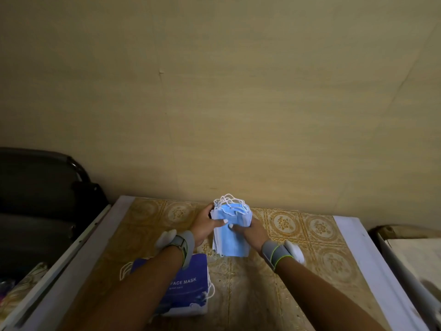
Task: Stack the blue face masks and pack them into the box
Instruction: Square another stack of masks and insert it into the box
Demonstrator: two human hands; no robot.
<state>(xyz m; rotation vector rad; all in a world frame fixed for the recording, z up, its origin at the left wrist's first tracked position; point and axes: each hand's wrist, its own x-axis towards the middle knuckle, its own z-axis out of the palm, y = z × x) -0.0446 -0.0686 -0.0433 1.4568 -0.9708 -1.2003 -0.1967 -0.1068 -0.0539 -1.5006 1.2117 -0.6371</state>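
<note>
Head view shows both hands gripping one thick stack of pale blue pleated face masks (230, 232) above the patterned tabletop (298, 225); the left hand (205, 223) curls round its left edge, the right hand (250, 231) round its right, thumbs pressed on top. The stack looks soft and slightly fanned, white ear loops (228, 200) bunched at the far end. I'd say squaring the edges and tucking those loops in first would help it slide into the dark blue cardboard mask box (191, 290), lying near under the left forearm.
</note>
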